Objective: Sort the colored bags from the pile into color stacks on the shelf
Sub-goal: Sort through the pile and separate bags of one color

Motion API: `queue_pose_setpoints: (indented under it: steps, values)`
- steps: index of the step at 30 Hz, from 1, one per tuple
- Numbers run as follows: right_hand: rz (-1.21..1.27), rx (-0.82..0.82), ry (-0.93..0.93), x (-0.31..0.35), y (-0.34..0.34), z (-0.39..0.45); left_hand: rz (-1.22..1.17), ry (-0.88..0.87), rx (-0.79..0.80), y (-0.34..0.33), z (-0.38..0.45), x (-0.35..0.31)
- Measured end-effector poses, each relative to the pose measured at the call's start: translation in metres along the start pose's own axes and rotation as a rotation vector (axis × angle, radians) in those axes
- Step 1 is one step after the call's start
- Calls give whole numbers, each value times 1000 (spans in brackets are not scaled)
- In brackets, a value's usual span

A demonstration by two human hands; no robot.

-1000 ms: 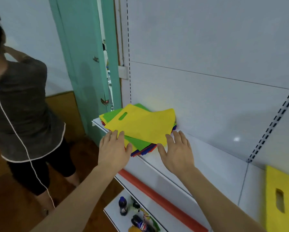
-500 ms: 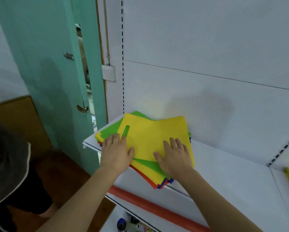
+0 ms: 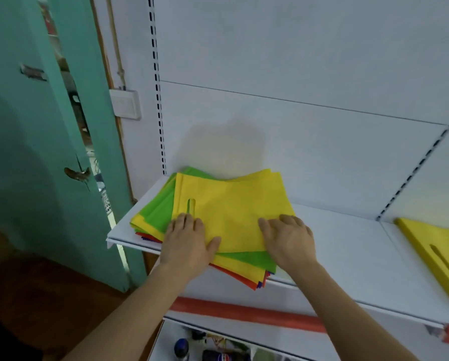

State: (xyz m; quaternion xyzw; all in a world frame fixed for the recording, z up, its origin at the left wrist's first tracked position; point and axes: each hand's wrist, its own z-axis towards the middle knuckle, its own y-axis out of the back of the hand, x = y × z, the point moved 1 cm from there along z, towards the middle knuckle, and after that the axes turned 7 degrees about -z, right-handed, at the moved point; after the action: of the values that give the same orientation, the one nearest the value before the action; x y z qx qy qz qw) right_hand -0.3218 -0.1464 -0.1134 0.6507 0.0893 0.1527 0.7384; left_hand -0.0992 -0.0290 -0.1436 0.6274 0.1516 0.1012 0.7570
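Hands flat, fingers straight: left hand (image 3: 185, 239), right hand (image 3: 288, 237) press yellow bag (image 3: 234, 212).

Head view, single: you look forward and down, close over the shelf (image 3: 348, 246), just past your fingertips (image 3: 184, 220).

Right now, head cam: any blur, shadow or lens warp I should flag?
Head view: wide-angle warp bows the shelf edge and slotted uprights; a soft shadow falls on the back panel above the top yellow bag; left hand and right hand look slightly soft; bottles below the shelf are blurred at the frame edge; no harsh glare.
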Motion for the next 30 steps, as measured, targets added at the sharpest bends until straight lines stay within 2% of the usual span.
queue_pose_setpoints:
  steps: [2,4,5,8,10,14,16,19,24,26,28,30]
  values:
    - [-55,62,-152,-17,3,7,-1,-13,-8,-3,0,-1]
    - [-36,156,-199,-26,3,13,28,-21,-15,-4,0,-5]
    - [7,155,-185,-26,3,16,38,-19,-19,-4,0,-7]
    - [160,14,-133,-19,4,25,47,-8,-30,-5,-1,-10]
    - [202,-2,-127,-18,7,32,13,-7,-22,-6,-3,-8]
    - [76,235,-123,-34,11,43,-89,-8,29,-9,-3,-4]
    - [134,248,-140,-48,15,47,-137,30,51,-5,-2,-3]
    - [255,80,-132,-64,17,48,-163,96,1,5,3,-3]
    - [535,-267,1,-86,14,21,-266,193,-85,19,20,-4]
    - [629,-352,-20,-95,18,9,-497,280,-78,24,30,-6]
    - [683,-407,-36,-100,24,1,-856,385,-26,29,41,-9]
    - [692,-449,-34,-102,29,-8,-1147,416,-11,34,50,-15]
